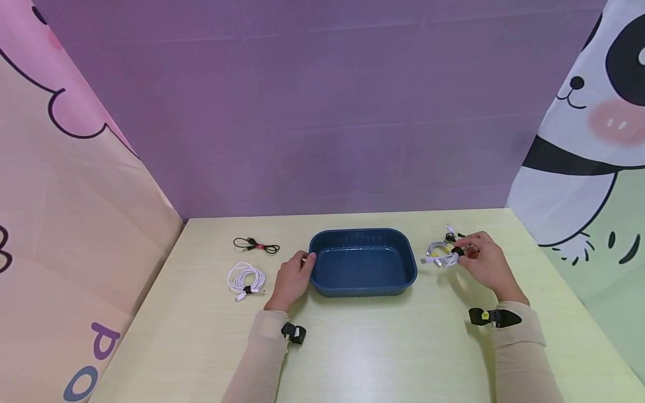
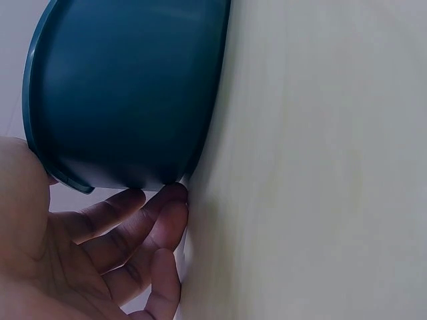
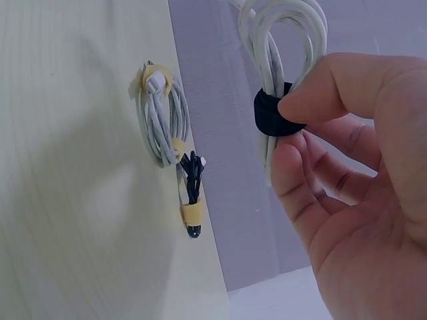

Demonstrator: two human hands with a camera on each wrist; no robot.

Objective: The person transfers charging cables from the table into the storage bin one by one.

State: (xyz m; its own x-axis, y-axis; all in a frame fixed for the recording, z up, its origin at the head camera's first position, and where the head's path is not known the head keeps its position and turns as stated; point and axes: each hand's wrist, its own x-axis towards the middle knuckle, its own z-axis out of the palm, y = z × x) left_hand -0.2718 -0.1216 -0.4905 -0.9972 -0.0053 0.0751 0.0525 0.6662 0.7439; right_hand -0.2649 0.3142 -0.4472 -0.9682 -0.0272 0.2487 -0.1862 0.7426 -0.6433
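Observation:
My left hand (image 1: pixel 294 278) is at the left end of a blue plastic bin (image 1: pixel 364 292). Its thumb lies at the rim while the fingers touch the outer wall, as the left wrist view shows of the bin (image 2: pixel 133 93). Between thumb and fingers, my right hand (image 1: pixel 485 262) pinches a coiled white cable (image 3: pixel 270 73) by its black strap (image 3: pixel 270 115), held up off the table. Beyond it, in the right wrist view, lie a grey-white cable bundle (image 3: pixel 155 123) with yellow ties and a small black cable bundle (image 3: pixel 193 180) with a yellow tie.
Left of the bin, a black cable (image 1: pixel 257 245) with a red tie lies behind a coiled white cable (image 1: pixel 247 278) with a black strap. All stand on a pale wooden table (image 1: pixel 373 352). A purple cloth wall (image 1: pixel 342 112) rises at the back, with printed cloths on both sides.

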